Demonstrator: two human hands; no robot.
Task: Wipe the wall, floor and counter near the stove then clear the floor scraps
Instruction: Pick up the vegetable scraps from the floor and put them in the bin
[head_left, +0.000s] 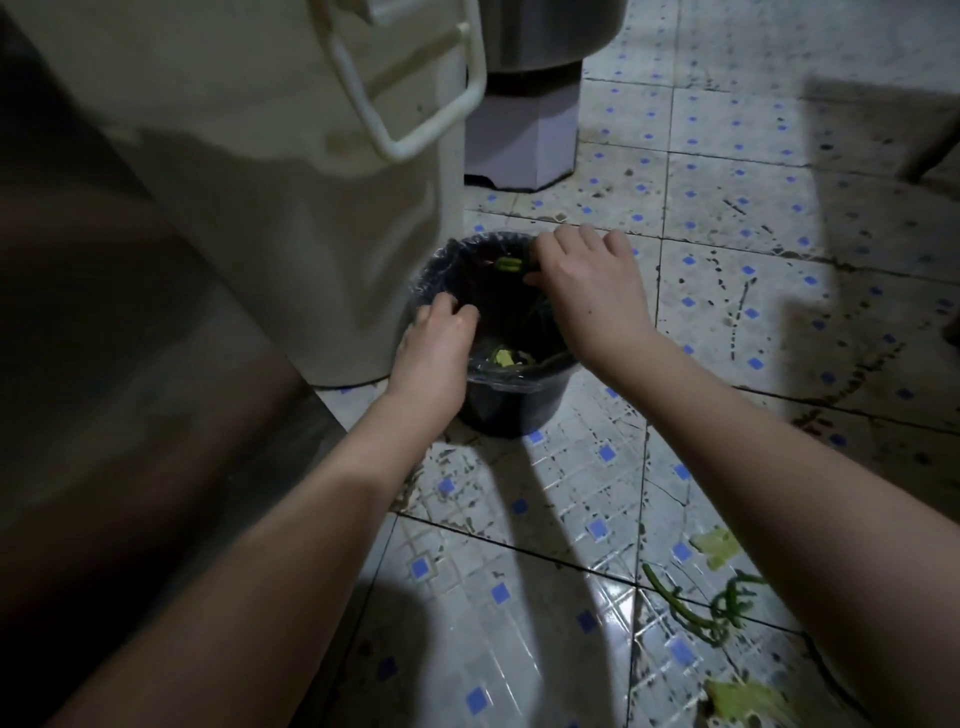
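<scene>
Far out to the left of your left hand (434, 348) stands a tall cream drum (291, 234). The dark mass further left is too shadowed to name.

Your left hand sits on the near-left rim of the small black bin (514, 410), fingers curled over the edge and the clear liner (423, 283). It looks like a steadying grip. The bin should be light and easy to tip, and the liner thin and slippery, so hold the rim itself rather than the loose plastic.

Just past that hand's knuckles, inside the bin, lies a pale yellowish scrap (503, 357). The rest of the contents are lost in the dark.

Your right hand (587, 291) hovers over the far-right rim with its fingers bent. Short green pieces (506, 264) sit at its thumb tip. I cannot tell whether you are pinching them or they are already loose.

Well back toward your right elbow, on the tiled floor (727, 156), lie long green stalks (685, 613) and flat leaf scraps (719, 543). Your forearm partly covers them and the frame cuts off the lowest leaf. Expect them to be limp, damp and weightless. Pinch the stalks mid-length and peel the leaves up by an edge, since the wet tile may cling. The dark streaks on the tiles could be dirt or worn glaze, and I cannot tell which.
</scene>
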